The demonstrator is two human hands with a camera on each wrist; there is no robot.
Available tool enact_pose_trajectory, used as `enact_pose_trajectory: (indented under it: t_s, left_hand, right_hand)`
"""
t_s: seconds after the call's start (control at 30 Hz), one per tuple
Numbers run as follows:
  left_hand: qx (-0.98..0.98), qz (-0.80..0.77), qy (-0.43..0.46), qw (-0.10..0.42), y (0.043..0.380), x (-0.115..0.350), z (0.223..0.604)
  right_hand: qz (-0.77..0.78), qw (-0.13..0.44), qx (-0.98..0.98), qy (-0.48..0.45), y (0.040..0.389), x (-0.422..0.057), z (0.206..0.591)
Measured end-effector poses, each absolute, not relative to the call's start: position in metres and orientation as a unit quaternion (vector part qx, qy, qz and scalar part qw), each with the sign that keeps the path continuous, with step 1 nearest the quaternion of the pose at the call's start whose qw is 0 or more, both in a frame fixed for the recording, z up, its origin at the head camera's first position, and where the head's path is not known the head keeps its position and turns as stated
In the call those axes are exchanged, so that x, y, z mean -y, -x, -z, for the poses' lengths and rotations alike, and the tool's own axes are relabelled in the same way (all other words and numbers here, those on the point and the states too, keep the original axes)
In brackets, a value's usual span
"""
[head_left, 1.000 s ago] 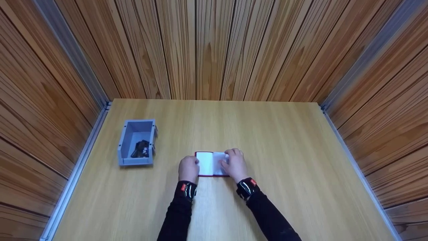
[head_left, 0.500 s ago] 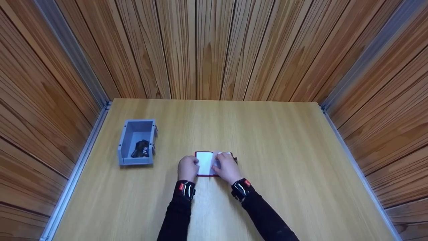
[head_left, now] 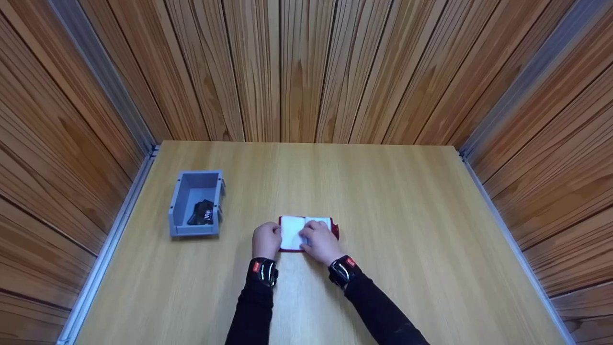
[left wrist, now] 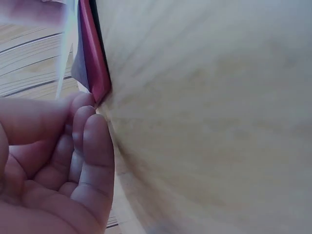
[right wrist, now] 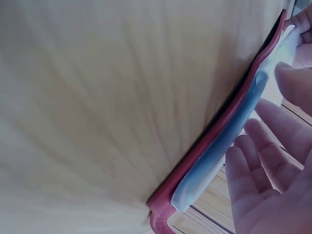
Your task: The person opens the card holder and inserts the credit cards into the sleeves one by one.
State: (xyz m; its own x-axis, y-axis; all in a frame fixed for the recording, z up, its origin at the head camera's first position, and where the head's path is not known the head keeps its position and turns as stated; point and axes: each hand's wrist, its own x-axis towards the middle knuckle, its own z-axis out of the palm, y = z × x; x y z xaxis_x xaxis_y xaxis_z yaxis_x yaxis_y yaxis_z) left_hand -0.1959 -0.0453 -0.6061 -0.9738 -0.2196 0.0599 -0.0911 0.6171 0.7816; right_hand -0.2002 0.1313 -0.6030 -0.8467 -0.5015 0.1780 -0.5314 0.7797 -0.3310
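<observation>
You have a light wood-grain bench (head_left: 407,215) before you, boxed in by a planked back wall (head_left: 306,72) and planked side walls (head_left: 555,201), with grey metal posts (head_left: 103,72) up the corners. Midway across the bench, the red-covered booklet (head_left: 291,235) lies open on its white pages. Of your hands, the left hand (head_left: 266,241) pinches its left edge; the right hand (head_left: 322,243) rests on the pages, fingers loosely extended. Off to your left stands a grey-blue bin (head_left: 194,231) with black packets (head_left: 202,213) inside.

A red-covered notebook (head_left: 291,229) with white pages (head_left: 289,239) lies open on the wooden table (head_left: 392,215).
</observation>
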Motion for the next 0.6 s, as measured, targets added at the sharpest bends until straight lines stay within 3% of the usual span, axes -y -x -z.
enact_pose_trajectory:
  t_s: [0.6]
  left_hand:
    - [0.917, 0.388, -0.078, 0.058, 0.1933, 0.0453, 0.6000]
  right_hand:
    - [-0.201, 0.037, 0.953, -0.222, 0.1974, -0.1301, 0.6015]
